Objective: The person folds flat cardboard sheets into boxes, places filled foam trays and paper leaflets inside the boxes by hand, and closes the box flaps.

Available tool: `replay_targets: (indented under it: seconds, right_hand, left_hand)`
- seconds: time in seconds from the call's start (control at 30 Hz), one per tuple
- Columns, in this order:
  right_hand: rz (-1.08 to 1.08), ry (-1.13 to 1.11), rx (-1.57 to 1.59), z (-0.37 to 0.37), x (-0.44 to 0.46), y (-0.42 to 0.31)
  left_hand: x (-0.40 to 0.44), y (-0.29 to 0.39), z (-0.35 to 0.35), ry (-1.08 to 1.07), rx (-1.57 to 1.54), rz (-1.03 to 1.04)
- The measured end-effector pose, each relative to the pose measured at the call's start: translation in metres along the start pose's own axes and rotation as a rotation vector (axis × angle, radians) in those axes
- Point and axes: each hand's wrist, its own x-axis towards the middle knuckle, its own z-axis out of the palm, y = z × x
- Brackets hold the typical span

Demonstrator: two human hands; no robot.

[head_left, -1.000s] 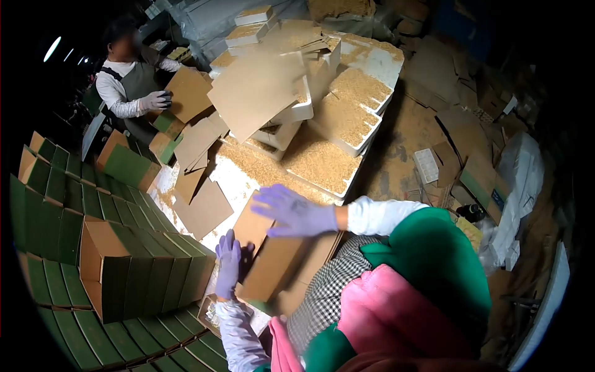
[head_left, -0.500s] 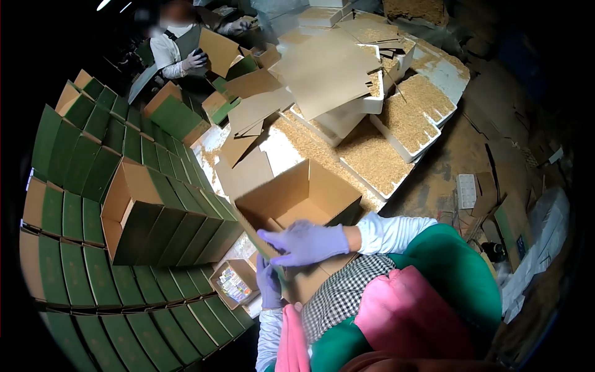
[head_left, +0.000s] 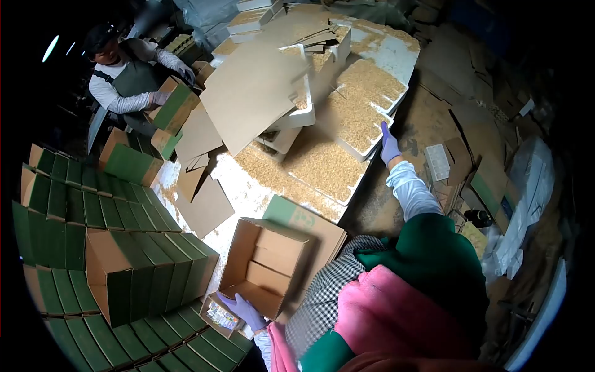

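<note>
My left hand (head_left: 248, 312), in a purple glove, is at the lower left corner of an open cardboard box (head_left: 268, 245). Its fingers are stretched out above a small box (head_left: 209, 310) of colourful printed slips. The open box rests tilted beside a flat green and brown carton (head_left: 319, 230). Far out to the right, my gloved right hand (head_left: 389, 146) reaches to the edge of a white foam tray (head_left: 362, 155) filled with wood shavings. Its visible finger points straight along the tray's corner; whether it touches the rim is hard to see.
Green cartons (head_left: 68, 204) are stacked in rows on the left. Large cardboard sheets (head_left: 248, 93) lie over trays on the table. A co-worker (head_left: 133, 77) handles a green carton (head_left: 173, 110) at the back left. Cardboard scraps and plastic (head_left: 520, 204) lie to the right.
Both hands have left the carton's side. The right hand has swung out to the tray edge, and the left has moved down toward the slips. The box now stands nearer, and my view has turned right.
</note>
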Motion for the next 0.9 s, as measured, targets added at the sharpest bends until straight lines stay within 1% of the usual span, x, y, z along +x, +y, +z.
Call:
replay_targets:
  seconds: [0.07,0.1,0.13,0.17,0.23,0.27,0.33,0.37,0.4,0.43,0.47,0.5,0.53,0.63,0.67,0.7,0.77,0.8,0.83,0.87,0.9]
  right_hand:
    - [0.115,0.017,0.027,0.036,0.035,0.035]
    - [0.131,0.060,0.063,0.055,0.041,0.050]
    - [0.031,0.147,0.064,0.045,-0.012,0.008]
    - [-0.114,0.100,0.447,0.063,-0.009,0.014]
    - [-0.216,-0.043,0.737,0.069,0.006,0.018]
    - [-0.168,-0.136,0.640,0.055,0.016,0.026]
    - [-0.107,-0.194,0.676,0.020,0.003,0.024]
    - [-0.089,-0.236,0.758,-0.009,-0.041,-0.002]
    - [-0.083,-0.338,0.727,-0.032,-0.041,0.013]
    - [-0.059,-0.490,0.690,-0.060,-0.061,0.012]
    - [0.057,-0.674,0.741,-0.080,-0.073,0.014]
    - [0.200,-0.753,0.756,-0.095,-0.097,0.004]
    - [0.317,-0.813,0.746,-0.104,-0.119,-0.005]
    - [0.402,-0.990,0.627,-0.094,-0.193,-0.046]
    - [0.331,-1.035,0.554,-0.083,-0.216,-0.054]
    - [0.260,-1.080,0.484,-0.069,-0.239,-0.062]
    - [0.124,-1.189,0.310,-0.044,-0.283,-0.084]
    - [0.022,-1.213,0.215,-0.033,-0.309,-0.094]
    - [-0.034,-1.282,0.113,-0.020,-0.325,-0.101]
    - [-0.092,-1.344,0.009,-0.010,-0.340,-0.108]
    - [-0.139,-1.381,-0.071,-0.001,-0.359,-0.114]
  left_hand:
    - [0.008,-0.004,0.004,0.017,-0.071,-0.041]
    - [0.011,-0.016,-0.001,0.014,-0.025,-0.014]
    - [0.013,-0.023,-0.005,0.010,0.022,0.015]
    - [0.014,-0.022,-0.004,0.005,0.003,-0.015]
    - [0.015,-0.022,0.000,0.013,0.042,0.024]
    - [0.014,-0.025,-0.003,0.017,0.069,0.034]
    - [0.013,-0.001,0.000,-0.016,0.026,-0.015]
    - [0.012,0.003,-0.001,-0.027,-0.037,-0.020]
    - [0.011,0.002,-0.001,-0.036,-0.105,-0.021]
    - [0.016,-0.007,0.000,-0.029,-0.091,-0.013]
    - [0.023,-0.023,0.002,-0.023,-0.075,-0.010]
    - [0.022,-0.027,0.001,-0.013,-0.062,-0.010]
    - [0.024,-0.021,0.004,-0.012,-0.062,-0.011]
    - [0.029,-0.007,0.011,0.003,-0.063,-0.015]
    - [0.030,-0.002,0.013,0.006,-0.073,-0.026]
    - [0.034,-0.009,0.014,0.005,-0.049,0.027]
    - [0.037,0.008,0.012,-0.045,-0.148,0.020]
    - [0.044,-0.023,0.017,-0.025,-0.058,0.204]
    - [0.040,-0.007,0.017,-0.032,-0.228,0.133]
    - [0.040,-0.003,0.017,-0.046,-0.322,0.137]
    - [0.040,0.008,0.011,-0.069,-0.347,0.108]
